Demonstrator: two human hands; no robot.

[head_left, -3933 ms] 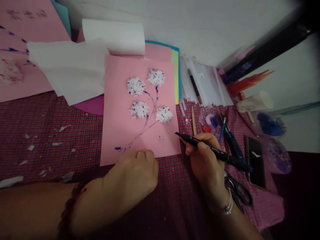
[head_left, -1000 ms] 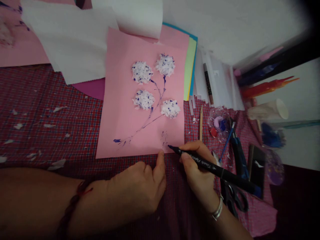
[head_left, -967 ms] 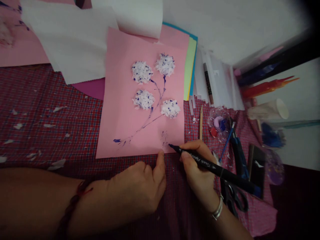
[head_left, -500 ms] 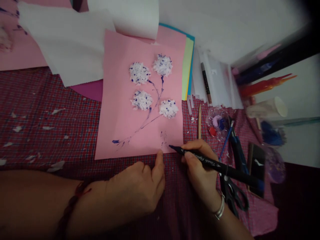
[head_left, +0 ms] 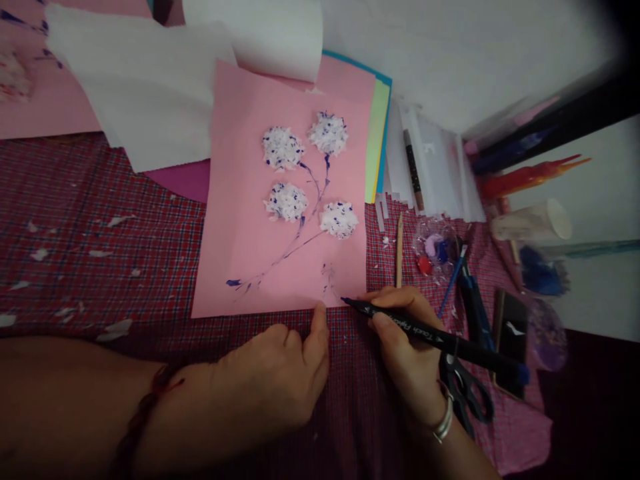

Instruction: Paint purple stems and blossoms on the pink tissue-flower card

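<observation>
The pink sheet (head_left: 250, 243) lies on the checked cloth (head_left: 165, 247), with four white tufts on painted stems and some small dark marks (head_left: 327, 279) close to its near edge, toward the near right corner. The right hand (head_left: 407, 353) is closed around the black marker (head_left: 440, 339), with thumb and index finger pinching near the nib. The nib is just inside the near edge, to the right of the marks; whether it touches the paper, I cannot tell. The left hand (head_left: 280, 373) is half closed: the index finger points out with its tip at the near edge of the sheet, the other fingers are folded, and I cannot see if anything is inside.

To do this well, I think the left fingertip should press the sheet firmly, so that it does not slide. The marker should be kept low and light, with short strokes, because the near edge leaves little room.
</observation>
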